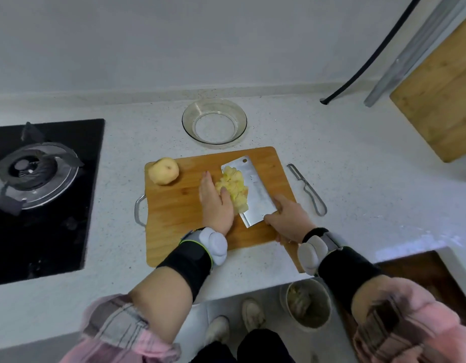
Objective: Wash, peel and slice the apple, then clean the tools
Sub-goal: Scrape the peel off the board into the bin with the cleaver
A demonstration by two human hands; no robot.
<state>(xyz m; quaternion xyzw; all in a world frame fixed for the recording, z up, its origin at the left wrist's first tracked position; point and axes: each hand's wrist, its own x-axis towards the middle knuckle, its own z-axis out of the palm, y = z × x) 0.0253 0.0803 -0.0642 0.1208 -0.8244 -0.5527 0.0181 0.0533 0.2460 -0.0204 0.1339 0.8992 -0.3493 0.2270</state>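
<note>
A pile of pale apple slices (232,188) is lying partly on the flat blade of a cleaver (253,192), near the middle of a wooden cutting board (179,213). The left hand (216,203) is pressing straight fingers against the pile's left side. The right hand (289,221) is gripping the cleaver's handle, fingers curled round it. The blade's long axis is running from the near right, at the handle, toward the far left, broad side up.

A peeled apple piece (163,171) is sitting at the board's far left corner, apart from the pile. A glass bowl (214,123) is standing just beyond the board. A peeler (306,188) is lying right of the board, along the same slant as the cleaver.

The board is resting on a speckled white counter (357,179), with a gas hob (38,184) to the left and a bin (309,305) on the floor below.
</note>
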